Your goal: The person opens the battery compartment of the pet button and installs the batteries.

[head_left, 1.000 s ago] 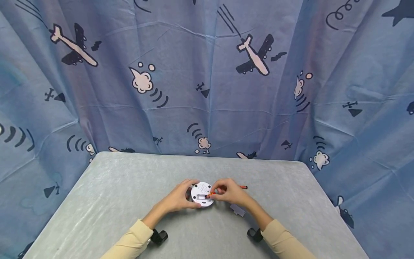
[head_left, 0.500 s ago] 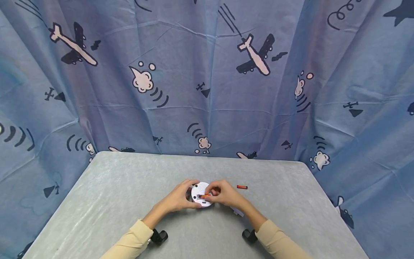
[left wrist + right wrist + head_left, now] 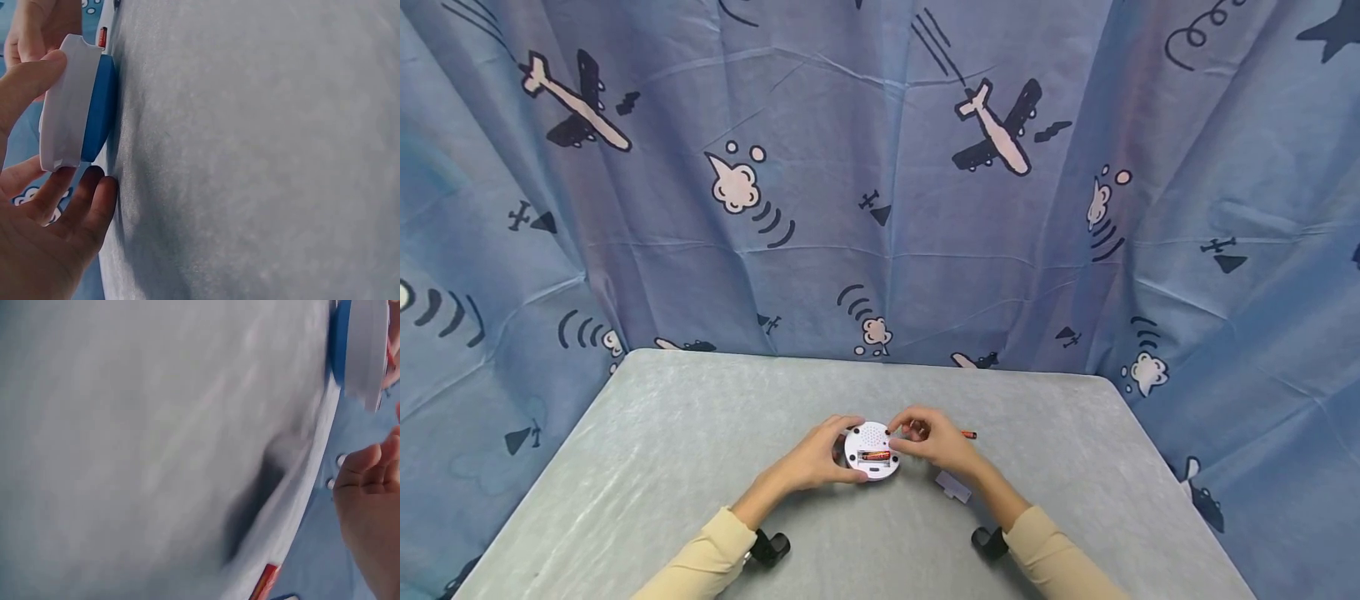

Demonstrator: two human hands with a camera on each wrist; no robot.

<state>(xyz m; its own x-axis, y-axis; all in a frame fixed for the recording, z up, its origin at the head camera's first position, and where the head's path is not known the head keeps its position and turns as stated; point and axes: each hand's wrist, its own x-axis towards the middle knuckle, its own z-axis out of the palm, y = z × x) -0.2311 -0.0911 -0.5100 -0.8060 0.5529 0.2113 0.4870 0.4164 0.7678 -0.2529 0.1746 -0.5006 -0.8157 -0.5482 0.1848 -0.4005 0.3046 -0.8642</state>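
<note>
A round white device (image 3: 871, 437) with a blue far side (image 3: 100, 109) lies back up, showing small holes and a battery bay. My left hand (image 3: 812, 456) grips it from the left, thumb on the near edge, fingers round the far edge. In the bay lies a red-and-black battery (image 3: 876, 456). My right hand (image 3: 934, 440) hovers by the device's right edge, fingers loosely bent, with nothing visible between them. Behind that hand a second battery (image 3: 970, 434) lies on the table, partly hidden. A light battery cover (image 3: 953, 487) rests below the right hand.
The pale grey table (image 3: 737, 400) extends around the hands. A blue curtain (image 3: 820, 208) printed with planes hangs behind its far edge. Each wrist wears a black camera mount, the left one (image 3: 770, 549) and the right one (image 3: 989, 543).
The battery pinched by my right hand now lies in the bay, released. The right hand has drawn back to the right. My left hand keeps its hold on the device.
</note>
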